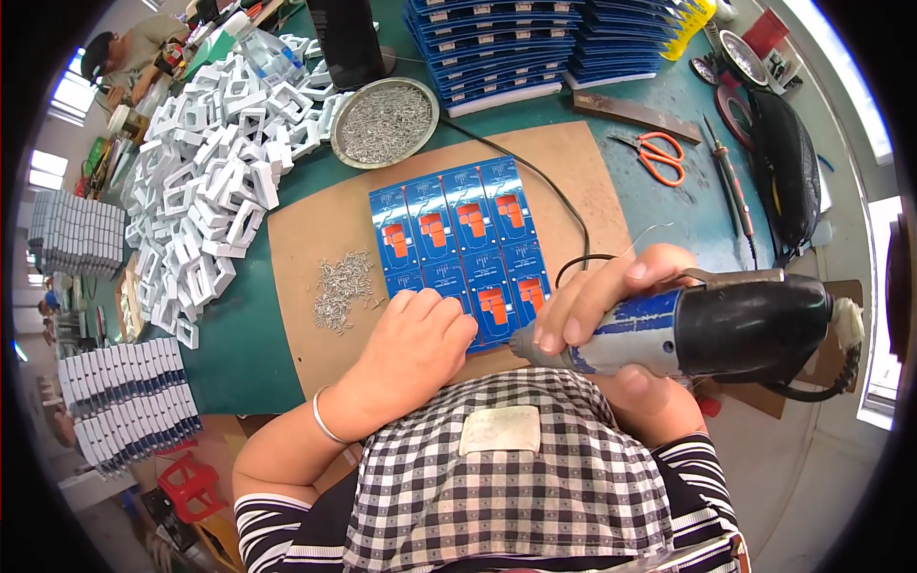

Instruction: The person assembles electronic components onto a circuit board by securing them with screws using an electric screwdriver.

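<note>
A blue circuit board panel [444,263] with several orange pieces on it lies on a brown board [573,172]. My left hand [415,344] rests over the panel's near left corner, its fingers curled together and their tips hidden. In my right hand [616,296] is an electric screwdriver [735,329], blue, grey and black, held on its side with its nose pointing left toward the panel's near right corner. The tip of the tool is hard to make out. Left of the panel, small screws [344,291] lie in a loose pile.
White plastic frames [215,181] are heaped at left. A round metal dish [387,124] of screws stands behind the panel. Blue boards [497,53] are stacked at the back. Orange-handled scissors [659,158] and a soldering iron [731,181] lie right. Another person [143,48] sits far left.
</note>
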The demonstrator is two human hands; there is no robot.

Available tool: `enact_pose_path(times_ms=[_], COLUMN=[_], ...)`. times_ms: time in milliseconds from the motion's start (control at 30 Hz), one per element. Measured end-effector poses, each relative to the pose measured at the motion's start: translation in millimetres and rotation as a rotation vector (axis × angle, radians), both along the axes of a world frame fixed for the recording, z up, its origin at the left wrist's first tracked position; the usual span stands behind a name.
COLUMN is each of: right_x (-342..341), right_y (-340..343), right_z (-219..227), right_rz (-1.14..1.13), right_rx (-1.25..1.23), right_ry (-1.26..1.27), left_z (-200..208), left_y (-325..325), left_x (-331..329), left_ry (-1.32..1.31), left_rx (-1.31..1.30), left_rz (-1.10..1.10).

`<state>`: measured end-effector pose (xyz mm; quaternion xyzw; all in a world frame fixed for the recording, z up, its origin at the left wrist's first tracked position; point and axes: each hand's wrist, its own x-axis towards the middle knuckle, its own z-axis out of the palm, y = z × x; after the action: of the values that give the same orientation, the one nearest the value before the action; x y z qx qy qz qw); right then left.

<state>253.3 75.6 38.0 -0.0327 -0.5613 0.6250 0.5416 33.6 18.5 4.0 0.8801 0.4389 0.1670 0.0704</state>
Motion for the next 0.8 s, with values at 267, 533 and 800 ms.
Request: enact_pose_path(times_ms=[267, 533, 800], right_x=[-4, 5, -14], right_y=[-10, -7, -3], right_z=[5, 0, -1], right_rz=[-0.109, -0.027, 0.041], right_rx=[-0.117, 0.041, 0.065], right_ry=[-0.006, 0.026, 0.041], left_z=[29, 22, -20], left_y=[12, 13, -12], left_x=[16, 10, 0], left_ry=[0.349, 0.255, -0.279], left_rx=[-0.006, -0.065, -0.04], left_rz=[-0.149, -0.145, 0.068])
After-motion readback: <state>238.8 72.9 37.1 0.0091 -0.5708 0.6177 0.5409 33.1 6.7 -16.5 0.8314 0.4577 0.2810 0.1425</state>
